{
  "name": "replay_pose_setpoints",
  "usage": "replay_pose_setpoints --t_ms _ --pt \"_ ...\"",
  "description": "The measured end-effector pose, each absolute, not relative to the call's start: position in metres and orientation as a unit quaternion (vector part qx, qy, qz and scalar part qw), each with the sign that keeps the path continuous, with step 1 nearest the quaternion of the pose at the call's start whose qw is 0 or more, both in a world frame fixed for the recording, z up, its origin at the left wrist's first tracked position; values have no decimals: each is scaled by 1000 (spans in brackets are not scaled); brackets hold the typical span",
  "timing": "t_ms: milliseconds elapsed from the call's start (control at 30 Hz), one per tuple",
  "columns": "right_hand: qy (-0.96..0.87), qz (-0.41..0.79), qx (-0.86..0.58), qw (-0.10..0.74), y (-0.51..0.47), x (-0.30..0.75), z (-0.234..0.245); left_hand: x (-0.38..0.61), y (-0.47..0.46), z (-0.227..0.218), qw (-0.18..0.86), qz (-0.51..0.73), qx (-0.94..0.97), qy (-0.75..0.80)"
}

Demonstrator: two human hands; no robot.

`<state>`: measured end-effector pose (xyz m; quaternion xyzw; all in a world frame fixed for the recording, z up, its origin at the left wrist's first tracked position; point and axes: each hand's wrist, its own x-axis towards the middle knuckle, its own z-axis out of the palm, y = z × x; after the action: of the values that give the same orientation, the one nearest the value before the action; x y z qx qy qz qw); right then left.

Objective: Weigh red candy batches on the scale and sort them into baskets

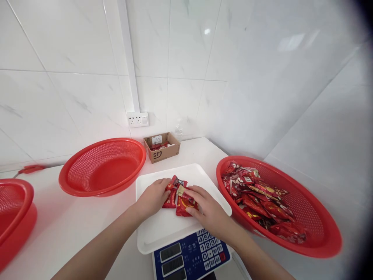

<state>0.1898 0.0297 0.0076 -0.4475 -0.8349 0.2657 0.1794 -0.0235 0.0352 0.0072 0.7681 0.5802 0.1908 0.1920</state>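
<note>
Several small red snack packets (pixel 183 205) lie together on the white weighing tray (pixel 163 233) of a digital scale. My left hand (pixel 154 197) is closed on the left side of the packets, its fingertips curled over one. From the right, my right hand (pixel 206 207) grips the packets, with the thumb low and the fingers over the top. A small pale gold piece (pixel 180 190) shows between the hands. The undersides of the packets are hidden. Below the tray is the blue scale panel (pixel 189 252) with its displays and keys.
To the right stands a red basket (pixel 323 229) holding many red packets. A red basket (pixel 101 167) is at the left, and part of another red basket (pixel 17 225) shows at the edge. A cardboard box (pixel 164 153) with packets sits near the wall socket (pixel 138 119).
</note>
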Motion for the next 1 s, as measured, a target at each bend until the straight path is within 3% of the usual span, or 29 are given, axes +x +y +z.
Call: replay_pose_setpoints --t_ms 200,333,533,733,1000 --pt "-844 265 -449 129 28 188 7 -30 32 8 181 199 741 615" --pt "-847 255 -447 130 29 188 5 -30 23 12 176 192 739 622" --pt "-856 245 -430 147 29 187 2 -24 14 11 180 154 832 501" --pt "-855 251 -425 161 28 189 1 -24 16 14 204 142 821 515" --pt "-835 277 -446 163 27 188 2 -35 17 30 329 305 645 619"
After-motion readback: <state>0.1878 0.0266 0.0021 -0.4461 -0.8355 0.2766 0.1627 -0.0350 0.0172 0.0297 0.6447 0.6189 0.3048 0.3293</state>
